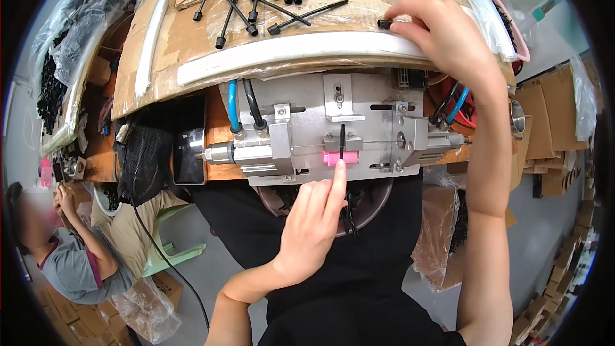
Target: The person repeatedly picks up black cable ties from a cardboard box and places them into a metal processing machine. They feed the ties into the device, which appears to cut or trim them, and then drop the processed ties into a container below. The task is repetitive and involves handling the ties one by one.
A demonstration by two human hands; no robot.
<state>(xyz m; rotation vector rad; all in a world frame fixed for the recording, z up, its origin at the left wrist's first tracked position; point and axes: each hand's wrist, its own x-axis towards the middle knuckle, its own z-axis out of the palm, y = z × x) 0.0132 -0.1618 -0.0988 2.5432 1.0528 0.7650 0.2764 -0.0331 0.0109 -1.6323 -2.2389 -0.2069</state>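
My left hand [314,224] reaches its index finger out to a pink block [339,157] at the front of a metal fixture [307,134]; the other fingers curl in. A thin black plastic rod [343,138] stands over the block, just beyond that fingertip. My right hand [442,35] pinches another black plastic rod by its thicker head [384,24], above the cardboard; the rest of it is hidden by the fingers. Several similar black rods with knobbed heads [253,16] lie scattered on the cardboard [359,13], left of my right hand.
Metal cylinders [259,154] with blue and black hoses flank the fixture. A white padded strip [301,51] edges the cardboard. A bowl [378,208] with black pieces sits below the fixture. A dark tablet [190,154] is at the left. A seated person [83,250] works beyond it.
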